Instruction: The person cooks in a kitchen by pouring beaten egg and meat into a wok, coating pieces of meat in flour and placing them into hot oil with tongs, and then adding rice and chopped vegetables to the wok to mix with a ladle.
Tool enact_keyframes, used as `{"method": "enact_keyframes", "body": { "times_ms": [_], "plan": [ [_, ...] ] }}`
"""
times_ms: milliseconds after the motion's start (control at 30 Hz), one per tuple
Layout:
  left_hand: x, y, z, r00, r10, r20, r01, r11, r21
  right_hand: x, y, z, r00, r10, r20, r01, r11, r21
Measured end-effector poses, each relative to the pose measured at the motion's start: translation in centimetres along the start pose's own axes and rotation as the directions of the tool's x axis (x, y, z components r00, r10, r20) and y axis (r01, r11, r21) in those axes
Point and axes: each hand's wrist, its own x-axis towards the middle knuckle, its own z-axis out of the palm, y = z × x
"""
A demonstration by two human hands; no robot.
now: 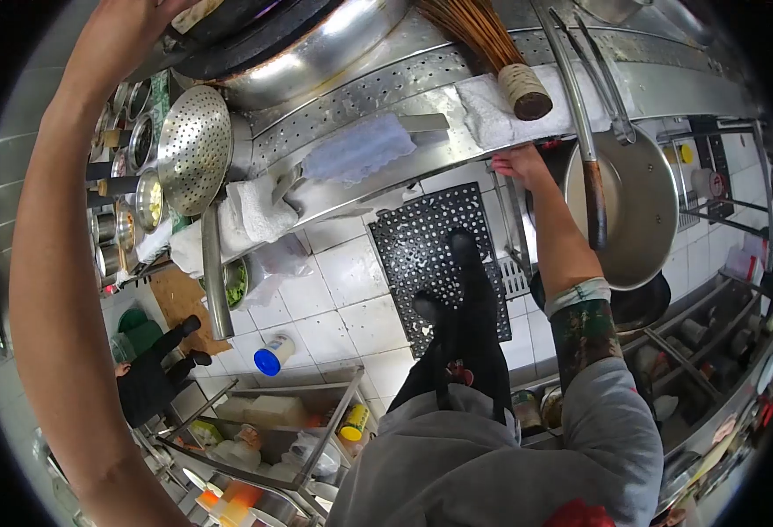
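Note:
My left hand (132,25) is at the top edge of the view, beside the dark rim of a wok (259,48); its fingers are mostly cut off, so their grip does not show. My right hand (518,163) is at the front edge of the steel counter (448,158), fingers bent close together at its underside. What they hold there, if anything, is hidden. Above that hand, a bamboo wok brush (509,70) lies on a folded white towel (483,114). To its right, a wooden-handled tool (586,140) and metal tongs (606,83) reach over a large pot (623,211).
A perforated skimmer (195,149) rests at the left, handle hanging over the edge. Several seasoning bowls (147,198) stand beyond it. A black rubber mat (430,255) lies underfoot. A blue-lidded tub (274,355) is on the tiles. Another person (154,378) is at lower left.

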Motion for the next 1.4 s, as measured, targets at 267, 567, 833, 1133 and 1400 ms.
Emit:
{"method": "enact_keyframes", "body": {
  "times_ms": [267, 567, 833, 1133, 1400],
  "plan": [
    [0.4, 0.1, -1.2, 0.994, -0.043, 0.098, 0.051, 0.995, -0.083, -0.2, -0.4, -0.2, 1.000, -0.031, -0.004, 0.031, 0.996, 0.081],
    [0.7, -1.5, -0.1, 0.996, 0.020, 0.086, -0.014, 0.997, -0.077, -0.6, -0.6, -0.1, 0.999, -0.052, 0.000, 0.052, 0.997, 0.058],
    [0.3, -0.8, -0.5, 0.995, 0.088, 0.045, -0.088, 0.996, -0.011, -0.8, -0.7, -0.1, 0.998, -0.068, 0.011, 0.067, 0.995, 0.075],
    [0.3, 0.1, -0.9, 0.997, -0.019, 0.080, 0.022, 0.999, -0.028, 0.2, 0.0, -0.6, 0.998, -0.054, 0.032, 0.050, 0.993, 0.103],
    [1.1, -0.7, -0.8, 0.989, -0.067, 0.132, 0.077, 0.994, -0.073, -0.1, -0.3, -0.5, 0.999, -0.049, 0.021, 0.047, 0.994, 0.096]
  ]
}}
